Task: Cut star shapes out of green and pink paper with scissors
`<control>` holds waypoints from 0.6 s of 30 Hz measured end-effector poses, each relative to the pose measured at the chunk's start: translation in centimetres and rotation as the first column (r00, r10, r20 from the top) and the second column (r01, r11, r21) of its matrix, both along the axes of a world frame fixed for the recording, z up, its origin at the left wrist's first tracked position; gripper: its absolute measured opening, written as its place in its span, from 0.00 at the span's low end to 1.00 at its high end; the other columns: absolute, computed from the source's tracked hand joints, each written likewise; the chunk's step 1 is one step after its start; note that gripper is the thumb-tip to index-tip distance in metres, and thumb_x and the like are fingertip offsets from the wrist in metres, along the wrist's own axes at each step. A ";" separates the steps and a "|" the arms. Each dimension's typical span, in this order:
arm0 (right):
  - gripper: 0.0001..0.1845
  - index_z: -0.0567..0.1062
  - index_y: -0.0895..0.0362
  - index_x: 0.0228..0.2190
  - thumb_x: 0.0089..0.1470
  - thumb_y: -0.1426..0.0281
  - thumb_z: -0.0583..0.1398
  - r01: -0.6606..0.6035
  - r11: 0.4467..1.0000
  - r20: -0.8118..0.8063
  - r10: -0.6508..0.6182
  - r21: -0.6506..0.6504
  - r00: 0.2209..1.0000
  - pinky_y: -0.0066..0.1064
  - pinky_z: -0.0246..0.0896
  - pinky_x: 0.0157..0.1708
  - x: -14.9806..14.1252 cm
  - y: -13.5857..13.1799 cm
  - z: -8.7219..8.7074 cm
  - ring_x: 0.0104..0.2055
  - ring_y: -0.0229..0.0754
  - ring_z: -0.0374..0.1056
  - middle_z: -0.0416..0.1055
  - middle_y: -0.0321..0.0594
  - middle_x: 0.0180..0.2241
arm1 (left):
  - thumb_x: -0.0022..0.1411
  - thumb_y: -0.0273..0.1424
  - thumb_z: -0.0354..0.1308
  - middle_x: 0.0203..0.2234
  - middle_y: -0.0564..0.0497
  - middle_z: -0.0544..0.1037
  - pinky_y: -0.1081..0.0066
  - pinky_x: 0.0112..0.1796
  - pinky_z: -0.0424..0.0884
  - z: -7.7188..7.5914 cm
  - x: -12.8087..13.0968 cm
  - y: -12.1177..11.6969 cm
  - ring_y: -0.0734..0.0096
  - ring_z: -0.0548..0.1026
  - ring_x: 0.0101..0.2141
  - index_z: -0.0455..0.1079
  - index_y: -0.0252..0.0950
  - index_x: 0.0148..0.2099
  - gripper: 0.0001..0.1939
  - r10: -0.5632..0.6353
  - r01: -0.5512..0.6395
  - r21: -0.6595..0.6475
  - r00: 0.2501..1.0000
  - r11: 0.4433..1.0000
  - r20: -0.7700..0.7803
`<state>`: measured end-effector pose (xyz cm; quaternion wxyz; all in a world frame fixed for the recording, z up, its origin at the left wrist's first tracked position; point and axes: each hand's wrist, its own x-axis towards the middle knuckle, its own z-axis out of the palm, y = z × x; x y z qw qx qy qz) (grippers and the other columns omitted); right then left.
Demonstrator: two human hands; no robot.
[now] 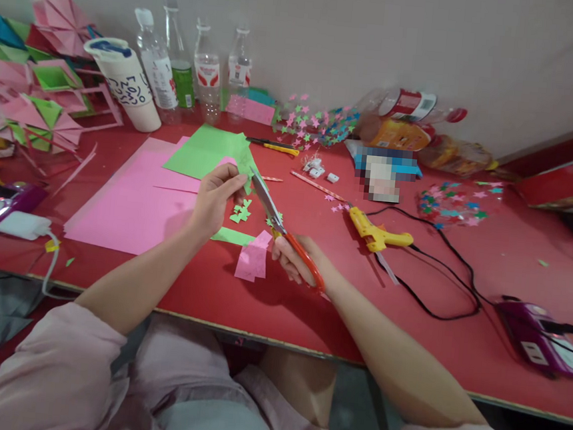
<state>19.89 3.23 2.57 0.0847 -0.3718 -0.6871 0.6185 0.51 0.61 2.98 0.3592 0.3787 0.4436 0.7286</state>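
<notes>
My left hand (216, 195) is closed, pinching a small piece of green paper (246, 164) above the table. My right hand (295, 259) is wrapped round the orange handles of a pair of scissors (271, 207). The blades point up and to the left, close beside the green piece. Beneath lie several small green paper cutouts (241, 211), a green paper strip (233, 236) and a notched pink paper piece (252, 259). Behind my left hand are green sheets (196, 150) on top of large pink sheets (122, 200).
Several plastic bottles (208, 74) and a white cup (131, 91) stand along the wall. A yellow glue gun (375, 233) with a black cord lies right, near a purple power strip (531, 337). A yellow cutter knife (275, 146) lies behind. Folded paper shapes (51, 87) fill the left.
</notes>
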 end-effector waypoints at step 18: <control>0.24 0.61 0.55 0.21 0.53 0.48 0.52 0.059 0.998 -0.005 -0.059 -0.001 0.998 0.23 0.49 0.09 -0.2 -1.2 0.3 0.08 0.29 0.48 0.51 0.25 0.09 | 0.51 0.28 0.57 0.14 0.59 0.69 0.80 0.19 0.60 -0.3 0.4 0.1 0.86 0.64 0.15 0.60 0.36 0.22 0.09 -0.015 0.016 -0.048 0.999 0.999 0.034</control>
